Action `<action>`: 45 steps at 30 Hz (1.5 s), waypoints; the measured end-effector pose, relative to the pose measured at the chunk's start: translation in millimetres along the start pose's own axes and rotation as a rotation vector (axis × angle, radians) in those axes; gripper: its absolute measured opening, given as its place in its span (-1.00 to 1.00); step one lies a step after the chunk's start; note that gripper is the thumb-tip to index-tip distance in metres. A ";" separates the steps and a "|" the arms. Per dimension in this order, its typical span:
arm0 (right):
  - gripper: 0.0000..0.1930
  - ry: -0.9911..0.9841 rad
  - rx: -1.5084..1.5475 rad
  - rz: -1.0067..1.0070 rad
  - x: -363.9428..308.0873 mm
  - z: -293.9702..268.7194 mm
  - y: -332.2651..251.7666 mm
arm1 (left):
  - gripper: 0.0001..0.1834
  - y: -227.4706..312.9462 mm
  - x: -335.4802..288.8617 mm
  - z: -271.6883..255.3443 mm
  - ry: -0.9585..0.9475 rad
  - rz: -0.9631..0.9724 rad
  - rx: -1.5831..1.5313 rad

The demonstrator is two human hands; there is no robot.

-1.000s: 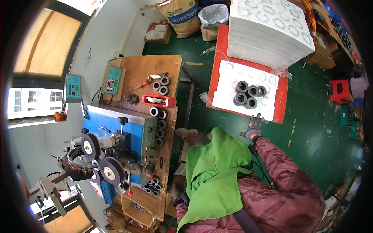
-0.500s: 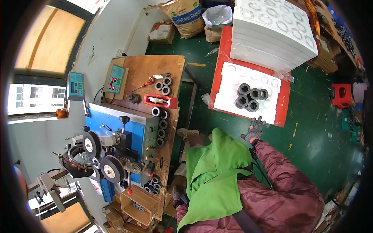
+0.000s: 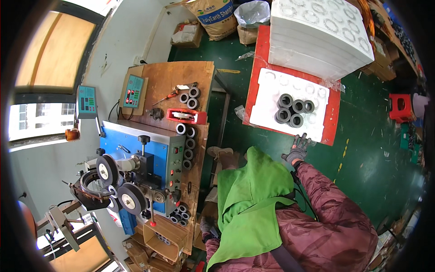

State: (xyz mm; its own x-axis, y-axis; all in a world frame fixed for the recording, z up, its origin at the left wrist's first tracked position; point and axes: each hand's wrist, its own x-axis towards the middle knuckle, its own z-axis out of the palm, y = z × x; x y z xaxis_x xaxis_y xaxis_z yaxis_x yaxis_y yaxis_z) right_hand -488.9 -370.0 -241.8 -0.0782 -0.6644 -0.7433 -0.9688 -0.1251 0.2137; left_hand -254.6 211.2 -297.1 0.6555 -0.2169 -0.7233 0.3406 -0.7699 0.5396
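My right hand (image 3: 296, 149), in a dark grey glove, reaches out with its fingers spread and holds nothing. Its fingertips are by the near edge of a white foam tray (image 3: 267, 119), where several black rings (image 3: 297, 106) sit in a cluster. My left hand (image 3: 208, 228), also gloved, is low beside the wooden bench, close to my body. Its fingers are partly hidden, so whether it holds anything does not show. Green cloth (image 3: 253, 199) covers much of the middle of the view.
A red board (image 3: 330, 129) lies under the tray, with stacked white foam (image 3: 317, 50) behind. At left, a blue machine (image 3: 156, 163) with black rollers stands by the wooden bench (image 3: 181, 75). More rings (image 3: 189, 144) line the bench edge. A cardboard box (image 3: 165, 238) is below.
The whole view has shifted slightly. My right hand stays spread by the tray's near edge, and the rings keep their places.
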 end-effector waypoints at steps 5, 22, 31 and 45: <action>0.25 0.023 0.007 0.022 3.5 4.7 5.0 | -0.43 24.9 -0.3 7.3 0.045 0.113 0.438; 0.24 0.020 -0.019 0.033 3.6 6.8 4.4 | -0.63 46.8 -12.2 28.3 0.059 -0.187 -0.511; 0.22 0.042 -0.104 -0.023 2.8 6.9 5.0 | -0.66 49.3 -5.4 29.6 0.080 -0.282 -0.629; 0.22 0.065 -0.147 -0.116 1.1 4.5 4.0 | -0.70 48.1 0.1 27.1 0.100 -0.347 -0.729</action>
State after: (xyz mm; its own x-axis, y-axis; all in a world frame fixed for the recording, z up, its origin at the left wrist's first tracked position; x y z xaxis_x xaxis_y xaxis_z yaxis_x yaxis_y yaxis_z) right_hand -493.9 -367.9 -244.6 0.0516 -0.6849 -0.7268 -0.9252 -0.3067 0.2233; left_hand -256.4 157.8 -282.9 0.4772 0.0434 -0.8777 0.8661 -0.1921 0.4614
